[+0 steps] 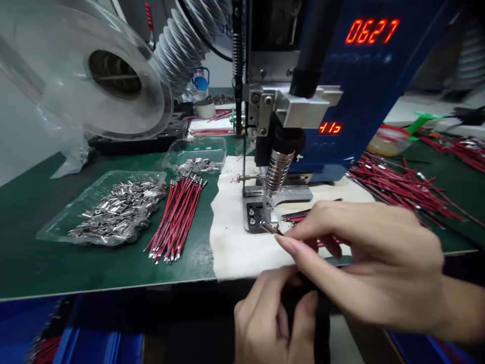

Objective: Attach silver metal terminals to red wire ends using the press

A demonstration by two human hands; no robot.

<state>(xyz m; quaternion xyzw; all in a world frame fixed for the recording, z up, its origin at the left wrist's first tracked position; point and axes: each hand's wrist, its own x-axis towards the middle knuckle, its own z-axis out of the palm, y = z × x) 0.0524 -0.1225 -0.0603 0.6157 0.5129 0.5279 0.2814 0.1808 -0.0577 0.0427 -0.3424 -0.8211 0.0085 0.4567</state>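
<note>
My right hand (371, 258) pinches a small silver metal cylinder (268, 227) with a dark wire end between thumb and forefinger. The cylinder points to the left, just in front of the foot of a blue machine (379, 91). Close above it is the machine's metal tip with a coil spring (279, 172). Below, at the edge of the table, my left hand (265, 318) has its fingers curled; what they hold, if anything, is hidden. Behind my right fingers lie some red and black wires (297, 216) on a white sheet (242, 253).
To the left, a clear plastic tray (56, 230) holds many small metal cylinders, beside a bundle of red and black wires (178, 217). Another clear tray (170, 156) stands behind. A large reel (155, 101) hangs at the upper left. Loose wires (397, 187) lie on the right.
</note>
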